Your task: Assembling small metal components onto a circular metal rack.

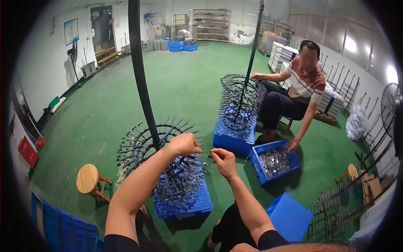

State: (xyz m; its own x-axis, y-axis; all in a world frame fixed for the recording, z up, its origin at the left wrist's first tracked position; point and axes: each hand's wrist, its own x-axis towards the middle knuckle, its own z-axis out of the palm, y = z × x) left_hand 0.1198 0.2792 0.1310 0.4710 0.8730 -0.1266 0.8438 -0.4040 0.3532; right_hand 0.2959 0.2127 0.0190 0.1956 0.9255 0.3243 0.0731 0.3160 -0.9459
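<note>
A round dark rack [138, 149] with tiers of thin prongs surrounds a tall black pole [142, 80], over an upturned blue crate [184, 208]. Small shiny metal pieces hang on some of its lower prongs. My left hand [184, 145] is closed above the rack's right side; whatever its fingers hold is hidden. Just right of the rack, my right hand [225, 163] pinches a small metal piece [210, 153] between thumb and fingertips. The two hands are a short gap apart.
At the right, a seated co-worker [308, 80] reaches into a blue bin [262, 174] of small metal parts, beside a second pronged rack [239, 98] on a blue crate [226, 138]. A wooden stool [87, 178] stands left. Another blue crate [289, 216] lies near my right forearm.
</note>
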